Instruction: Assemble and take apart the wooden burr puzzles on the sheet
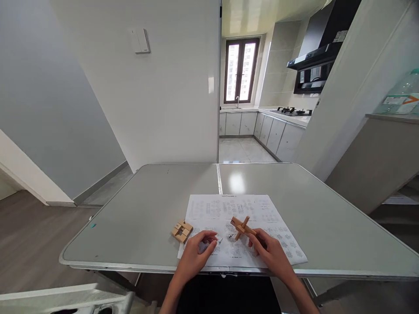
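My right hand (269, 249) grips one end of a wooden burr puzzle piece assembly (242, 226), made of wooden sticks crossing each other. It is held just over the printed instruction sheet (209, 209), which shows rows of small diagrams. My left hand (198, 253) rests at the sheet's lower left, fingers curved and apart, with nothing in it. Left of that hand, a square wooden puzzle (187, 227) of several blocks around a central gap lies at the sheet's left edge.
The grey folding table (147, 209) has a metal rim and a centre seam. A small green bit (93, 225) lies near its left edge. Behind the table stand a white wall (170, 109) and a kitchen doorway. A white chair (72, 298) is at the lower left.
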Tool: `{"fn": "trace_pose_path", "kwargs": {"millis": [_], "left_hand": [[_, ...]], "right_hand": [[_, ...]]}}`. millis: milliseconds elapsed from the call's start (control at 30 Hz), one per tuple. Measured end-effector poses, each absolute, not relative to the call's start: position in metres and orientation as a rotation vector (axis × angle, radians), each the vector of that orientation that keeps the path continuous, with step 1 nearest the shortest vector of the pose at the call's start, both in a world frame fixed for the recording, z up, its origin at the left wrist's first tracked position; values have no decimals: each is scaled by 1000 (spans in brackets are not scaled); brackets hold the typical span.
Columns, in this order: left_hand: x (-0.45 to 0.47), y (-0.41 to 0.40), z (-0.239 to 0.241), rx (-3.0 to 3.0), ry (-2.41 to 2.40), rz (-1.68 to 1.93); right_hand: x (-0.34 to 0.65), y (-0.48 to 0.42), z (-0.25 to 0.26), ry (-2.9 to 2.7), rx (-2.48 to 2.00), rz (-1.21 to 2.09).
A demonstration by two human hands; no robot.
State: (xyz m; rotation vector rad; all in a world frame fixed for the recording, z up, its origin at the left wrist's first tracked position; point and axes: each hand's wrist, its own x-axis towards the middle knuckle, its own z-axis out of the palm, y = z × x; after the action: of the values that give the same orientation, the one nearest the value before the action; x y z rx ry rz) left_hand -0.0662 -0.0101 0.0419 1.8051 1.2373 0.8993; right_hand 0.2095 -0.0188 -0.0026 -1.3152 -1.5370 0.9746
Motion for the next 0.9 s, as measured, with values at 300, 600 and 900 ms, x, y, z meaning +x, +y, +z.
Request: {"fn": "trace_pose_path", "kwargs": {"millis": [300,600,900], "left_hand": [[-67,-11,36,1795,1283,912],[-67,-11,34,1801,1267,930],[-68,-13,36,1803,1271,906]], "right_hand": [[209,-19,-4,-1536,-1344,969],[208,-18,-4,-1532,-1377,963],[207,-20,-4,-1522,-1392,954]]}}
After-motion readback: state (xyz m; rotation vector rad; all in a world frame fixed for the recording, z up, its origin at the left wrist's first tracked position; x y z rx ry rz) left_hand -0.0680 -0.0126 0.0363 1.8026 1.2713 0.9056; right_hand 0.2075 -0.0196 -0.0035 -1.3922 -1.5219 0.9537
